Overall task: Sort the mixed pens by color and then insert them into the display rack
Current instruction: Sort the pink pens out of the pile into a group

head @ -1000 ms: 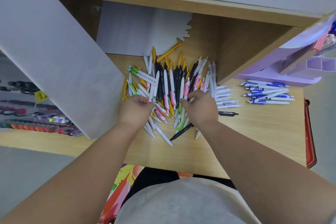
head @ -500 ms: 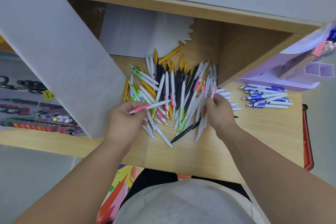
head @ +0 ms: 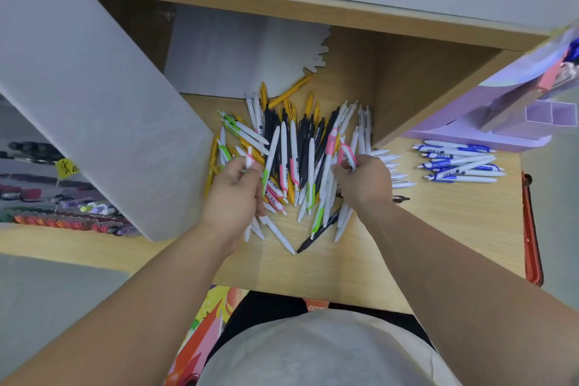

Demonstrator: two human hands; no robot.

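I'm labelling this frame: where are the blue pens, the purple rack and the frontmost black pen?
blue pens (head: 460, 165): head view, barrel in mid-group.
purple rack (head: 463, 135): head view, its front base.
black pen (head: 316, 236): head view, middle of barrel.

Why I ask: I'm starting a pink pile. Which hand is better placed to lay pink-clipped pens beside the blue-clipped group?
Likely the right hand: it grips white pens with pink clips and lies nearer the group of white pens with blue clips. The left hand pinches one pink-clipped pen, farther away.
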